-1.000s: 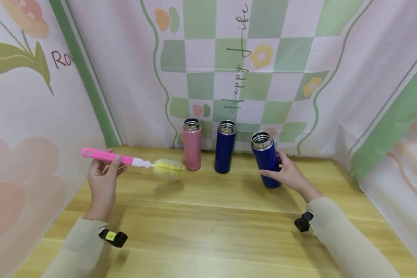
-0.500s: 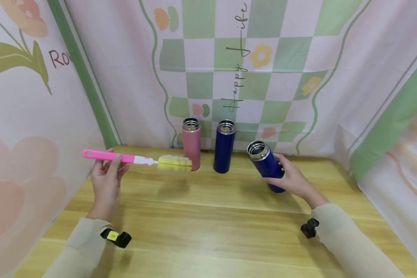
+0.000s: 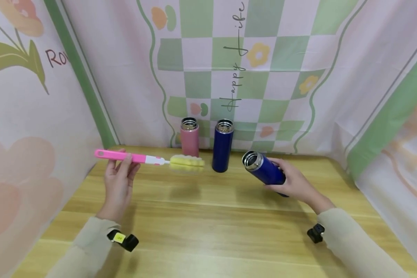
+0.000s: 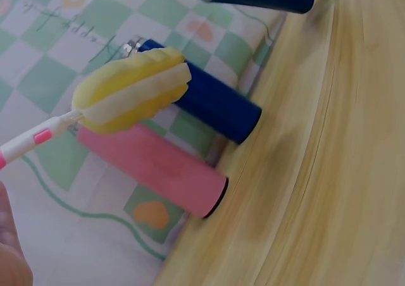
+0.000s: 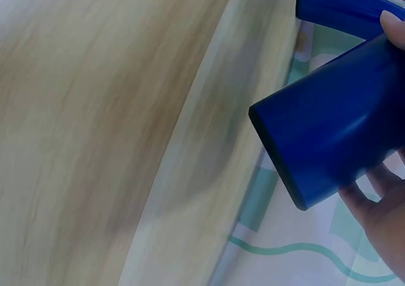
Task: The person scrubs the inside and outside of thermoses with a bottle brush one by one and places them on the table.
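Bottle brush, pinched in the left hand, hovers above the table, its yellow head best aimed, I judge, at the mouth of the tilted navy flask the right hand clasps.

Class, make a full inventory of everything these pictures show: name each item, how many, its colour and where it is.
Pink bottle: 1, pink with silver neck, standing uncapped at the table's back edge
Upright blue bottle: 1, dark blue with silver neck, standing uncapped right of the pink one
Tilted bottle: 1, dark blue with silver neck, in the right hand
Brush: 1, pink and white handle, yellow head, in the left hand
Table: 1, yellowish wood, below everything
Cloth: number of pieces unclear, pale with green checks and flowers, behind and at both sides
Wrist cameras: 2, black, one per wrist
Sleeves: 2, beige, on both arms
Hands: 2, bare, above the table
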A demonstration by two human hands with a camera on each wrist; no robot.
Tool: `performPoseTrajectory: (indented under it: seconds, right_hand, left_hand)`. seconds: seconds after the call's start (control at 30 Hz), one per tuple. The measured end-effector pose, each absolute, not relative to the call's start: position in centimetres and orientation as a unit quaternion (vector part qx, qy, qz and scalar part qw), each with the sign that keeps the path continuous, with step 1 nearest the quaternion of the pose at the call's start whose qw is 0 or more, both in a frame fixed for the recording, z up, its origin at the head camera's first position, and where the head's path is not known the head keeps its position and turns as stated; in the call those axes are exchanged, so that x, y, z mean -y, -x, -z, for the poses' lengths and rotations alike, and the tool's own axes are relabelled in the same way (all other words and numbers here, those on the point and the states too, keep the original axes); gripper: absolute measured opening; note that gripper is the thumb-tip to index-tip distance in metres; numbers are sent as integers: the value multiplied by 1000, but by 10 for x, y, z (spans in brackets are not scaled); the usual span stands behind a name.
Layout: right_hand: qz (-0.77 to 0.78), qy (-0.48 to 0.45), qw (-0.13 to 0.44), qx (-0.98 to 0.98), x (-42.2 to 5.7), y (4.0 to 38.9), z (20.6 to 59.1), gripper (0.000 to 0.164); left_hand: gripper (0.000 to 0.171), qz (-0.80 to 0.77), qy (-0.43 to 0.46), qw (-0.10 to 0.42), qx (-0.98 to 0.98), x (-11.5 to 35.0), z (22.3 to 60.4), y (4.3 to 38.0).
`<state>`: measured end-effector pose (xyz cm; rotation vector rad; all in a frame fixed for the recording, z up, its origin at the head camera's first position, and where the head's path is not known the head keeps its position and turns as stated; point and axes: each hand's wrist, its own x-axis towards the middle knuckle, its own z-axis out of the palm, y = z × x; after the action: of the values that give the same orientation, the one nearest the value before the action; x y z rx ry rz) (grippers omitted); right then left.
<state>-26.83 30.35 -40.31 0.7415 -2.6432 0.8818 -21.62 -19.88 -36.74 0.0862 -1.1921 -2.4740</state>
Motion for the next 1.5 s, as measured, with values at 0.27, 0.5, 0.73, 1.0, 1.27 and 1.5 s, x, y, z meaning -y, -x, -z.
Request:
performPoseTrajectory:
  seconds: [0.27, 0.5, 0.73, 1.0, 1.27, 1.5]
  right_hand:
    - [-284, -281, 121, 909, -305, 260, 403, 86]
    - [-262, -301, 127, 908, -304, 254, 400, 83]
    - [-228, -294, 123, 920, -303, 251, 396, 84]
    - [-183, -298, 121, 929, -300, 246, 390, 85]
    - [-161, -300, 128, 931, -294, 242, 390, 84]
    - [-164, -296, 123, 933, -294, 239, 392, 84]
  left_hand:
    - [33, 890, -41, 159, 427, 187, 372, 216]
    - [26, 895, -46, 139, 422, 170, 375, 220]
    - [23, 896, -24, 125, 426, 151, 373, 224]
    - [24, 893, -7, 117, 435, 139, 371, 228]
    - [25, 890, -3, 101, 445, 129, 372, 229]
    - [24, 884, -2, 94, 459, 128, 372, 230]
